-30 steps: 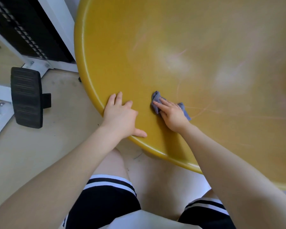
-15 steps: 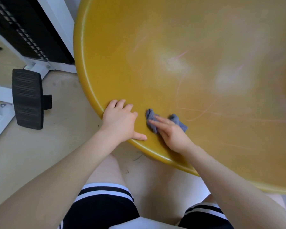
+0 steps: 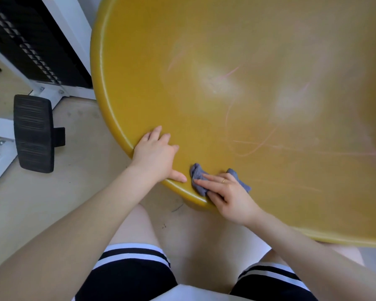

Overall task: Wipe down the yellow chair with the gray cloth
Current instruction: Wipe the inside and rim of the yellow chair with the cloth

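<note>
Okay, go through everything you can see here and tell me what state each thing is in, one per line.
Yellow plastic chair seat: scratched, with pale scuffed patches.
Crumpled gray cloth: bunched at the seat's near rim, under the right hand's fingers.
Right hand: fingers straight, pressing the cloth.
Left hand: flat on the rim, holding nothing.
Black ribbed pedal: on the floor, untouched.

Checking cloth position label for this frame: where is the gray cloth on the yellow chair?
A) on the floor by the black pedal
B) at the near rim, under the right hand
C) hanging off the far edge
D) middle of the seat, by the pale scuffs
B: the gray cloth lies bunched at the near rim of the yellow chair, pressed under the straight fingers of the right hand, beside the left hand resting on the rim.
</note>
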Motion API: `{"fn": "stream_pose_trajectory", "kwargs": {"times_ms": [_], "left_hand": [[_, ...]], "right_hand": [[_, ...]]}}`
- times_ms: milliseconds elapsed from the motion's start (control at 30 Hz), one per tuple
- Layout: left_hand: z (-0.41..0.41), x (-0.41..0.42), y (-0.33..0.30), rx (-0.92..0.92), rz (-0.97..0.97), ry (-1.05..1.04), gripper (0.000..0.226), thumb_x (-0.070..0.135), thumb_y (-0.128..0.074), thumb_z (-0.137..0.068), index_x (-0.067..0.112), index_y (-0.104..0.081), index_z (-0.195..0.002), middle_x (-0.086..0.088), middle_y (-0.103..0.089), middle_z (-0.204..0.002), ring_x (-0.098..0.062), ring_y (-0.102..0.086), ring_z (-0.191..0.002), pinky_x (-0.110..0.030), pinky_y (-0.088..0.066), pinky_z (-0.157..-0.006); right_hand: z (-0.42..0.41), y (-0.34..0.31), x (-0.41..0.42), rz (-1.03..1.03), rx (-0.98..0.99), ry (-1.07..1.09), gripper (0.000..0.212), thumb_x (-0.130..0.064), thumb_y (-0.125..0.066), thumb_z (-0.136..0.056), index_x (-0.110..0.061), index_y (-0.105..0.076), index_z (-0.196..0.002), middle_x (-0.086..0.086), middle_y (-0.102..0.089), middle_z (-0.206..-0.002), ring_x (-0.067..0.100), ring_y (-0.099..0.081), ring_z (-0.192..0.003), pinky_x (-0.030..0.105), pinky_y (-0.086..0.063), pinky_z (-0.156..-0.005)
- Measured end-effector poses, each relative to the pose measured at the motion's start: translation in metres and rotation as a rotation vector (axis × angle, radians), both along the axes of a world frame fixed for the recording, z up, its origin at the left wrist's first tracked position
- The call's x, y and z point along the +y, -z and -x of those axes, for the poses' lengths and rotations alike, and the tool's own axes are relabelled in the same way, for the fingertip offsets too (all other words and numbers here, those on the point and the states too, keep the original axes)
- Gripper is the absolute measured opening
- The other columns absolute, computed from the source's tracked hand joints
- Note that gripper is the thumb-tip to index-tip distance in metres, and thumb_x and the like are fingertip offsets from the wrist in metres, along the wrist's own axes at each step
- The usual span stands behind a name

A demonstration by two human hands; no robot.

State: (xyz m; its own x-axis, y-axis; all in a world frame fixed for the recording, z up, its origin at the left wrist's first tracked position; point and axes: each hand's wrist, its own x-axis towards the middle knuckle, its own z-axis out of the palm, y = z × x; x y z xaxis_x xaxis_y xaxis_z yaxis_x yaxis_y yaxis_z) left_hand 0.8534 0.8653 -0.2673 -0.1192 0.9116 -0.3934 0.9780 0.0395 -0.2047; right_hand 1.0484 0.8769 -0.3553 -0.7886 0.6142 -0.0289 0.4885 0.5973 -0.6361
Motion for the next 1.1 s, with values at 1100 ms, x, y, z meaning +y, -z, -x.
{"fn": "stream_pose_trajectory", "kwargs": {"times_ms": [1100], "left_hand": [[-0.024,0.016,0.030,-0.109,0.190,0.092,0.095,0.074,-0.045,-0.076,0.021,-0.017,-0.150,-0.003,0.000,-0.159,-0.018,-0.002,-0.146,-0.033,-0.005,-0.117]], "right_hand": [[0.025,0.028,0.111,-0.240,-0.358,0.486,0.052,-0.009,-0.032,-0.095,-0.031,-0.032,-0.142,0.005,-0.016,-0.155,0.031,-0.013,-0.138,0.040,-0.017,-0.109]]}}
